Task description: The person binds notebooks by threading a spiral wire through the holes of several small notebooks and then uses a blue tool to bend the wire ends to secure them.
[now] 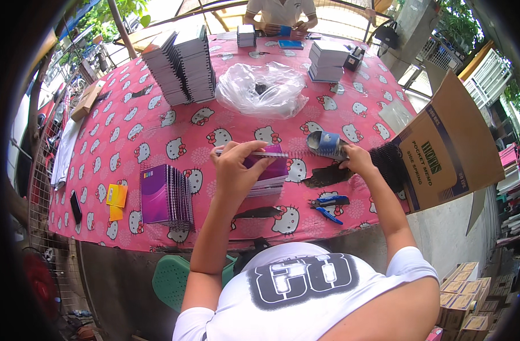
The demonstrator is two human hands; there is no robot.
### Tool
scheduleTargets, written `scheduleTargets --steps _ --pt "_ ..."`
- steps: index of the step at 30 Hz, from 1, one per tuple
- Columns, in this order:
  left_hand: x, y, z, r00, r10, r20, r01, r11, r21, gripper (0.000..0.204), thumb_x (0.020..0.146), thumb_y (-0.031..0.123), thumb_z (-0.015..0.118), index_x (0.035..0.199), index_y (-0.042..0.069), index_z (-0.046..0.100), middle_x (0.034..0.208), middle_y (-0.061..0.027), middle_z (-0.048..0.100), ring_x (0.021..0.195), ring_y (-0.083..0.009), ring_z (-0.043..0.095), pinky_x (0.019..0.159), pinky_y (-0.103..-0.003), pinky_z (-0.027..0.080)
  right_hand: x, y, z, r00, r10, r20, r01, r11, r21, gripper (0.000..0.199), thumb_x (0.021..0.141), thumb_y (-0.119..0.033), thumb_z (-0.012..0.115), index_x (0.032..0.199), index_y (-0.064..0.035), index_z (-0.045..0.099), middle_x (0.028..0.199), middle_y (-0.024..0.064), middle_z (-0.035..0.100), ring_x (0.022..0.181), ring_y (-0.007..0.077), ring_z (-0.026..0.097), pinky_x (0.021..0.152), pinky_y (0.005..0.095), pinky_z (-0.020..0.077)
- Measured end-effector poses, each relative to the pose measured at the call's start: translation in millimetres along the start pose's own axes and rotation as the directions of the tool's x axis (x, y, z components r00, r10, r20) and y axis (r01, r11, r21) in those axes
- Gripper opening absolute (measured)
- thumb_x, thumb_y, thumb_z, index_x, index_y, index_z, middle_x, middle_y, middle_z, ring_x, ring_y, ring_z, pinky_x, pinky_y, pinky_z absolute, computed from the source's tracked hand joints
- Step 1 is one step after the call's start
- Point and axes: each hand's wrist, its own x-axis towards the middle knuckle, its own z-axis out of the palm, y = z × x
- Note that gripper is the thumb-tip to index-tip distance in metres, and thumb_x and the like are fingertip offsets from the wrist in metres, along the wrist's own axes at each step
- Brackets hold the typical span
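My left hand (240,165) is closed on a thin notebook (265,154), held edge-on above a small stack of purple notebooks (267,187). A thin spiral binding coil (299,154) runs from the notebook's edge toward the right. At its far end my right hand (357,159) has its fingers pinched together, seemingly on the coil. Just beyond those fingers sits a blue, rounded object (326,143) with a dark hollow; its kind is unclear. Blue-handled pliers (330,206) lie nearer me, jaws to the left.
Purple spiral notebooks (165,196) are stacked at left, near yellow packets (117,199) and a phone (76,207). Tall notebook stacks (186,65), a clear plastic bag (262,91) and a white stack (327,61) stand farther back. A carton (447,150) with black coils is at right; a person (281,14) sits opposite.
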Motion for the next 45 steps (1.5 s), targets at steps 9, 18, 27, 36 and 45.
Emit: scheduleTargets --steps 9,18,27,36,45 --pt "-1.3 -5.0 -3.4 0.984 0.158 -0.077 -0.144 0.976 0.163 0.026 0.062 0.016 0.084 0.080 0.006 0.068 0.078 -0.0049 0.065 0.086 -0.0227 0.060 0.075 -0.035 0.047 42.4 -81.3 -53.4 0.924 -0.264 -0.275 0.359 0.356 0.863 0.032 0.070 0.005 0.060 0.101 -0.0036 0.061 0.092 0.0103 0.067 0.085 0.0170 0.065 0.071 0.0326 0.0519" --pt "-0.1 -6.2 -5.7 1.000 0.014 0.023 -0.016 0.997 0.081 0.028 0.061 0.017 0.086 0.081 0.006 0.070 0.087 -0.0064 0.067 0.090 -0.0223 0.060 0.079 -0.035 0.048 57.7 -119.9 -69.2 0.888 -0.460 0.021 0.107 0.252 0.962 0.038 0.066 0.006 0.069 0.103 0.0005 0.059 0.091 0.0085 0.067 0.082 0.0140 0.063 0.074 0.0293 0.0538" --pt "-4.1 -16.4 -16.4 0.987 0.006 -0.159 0.006 0.997 0.074 0.033 0.067 0.010 0.083 0.096 0.006 0.068 0.107 -0.0097 0.062 0.105 -0.0229 0.060 0.088 -0.034 0.049 80.4 -146.5 -64.9 0.879 -0.399 -0.262 0.477 0.715 0.511 0.042 0.063 0.006 0.065 0.104 -0.0005 0.062 0.078 0.0033 0.066 0.072 0.0140 0.060 0.068 0.0279 0.0502" --pt "-23.1 -36.6 -18.7 0.864 -0.496 -0.083 0.314 0.661 -0.682 0.038 0.078 -0.011 0.068 0.114 0.000 0.064 0.091 -0.0031 0.068 0.083 -0.0091 0.063 0.078 -0.023 0.054 74.5 -183.1 -87.8 0.861 -0.506 -0.060 0.274 0.362 0.891 0.047 0.061 0.005 0.067 0.107 -0.0014 0.062 0.084 0.0040 0.065 0.074 0.0120 0.059 0.065 0.0269 0.0490" --pt "-21.9 -43.0 -23.9 0.914 -0.406 0.014 0.263 0.563 -0.783 0.024 0.077 -0.005 0.073 0.100 -0.001 0.066 0.088 -0.0055 0.069 0.077 -0.0079 0.063 0.069 -0.021 0.054 24.7 -75.4 -24.3 0.920 0.223 -0.322 -0.185 0.972 0.145 0.042 0.073 -0.001 0.058 0.114 -0.0101 0.060 0.107 0.0140 0.063 0.100 0.0367 0.060 0.080 0.0461 0.0500"
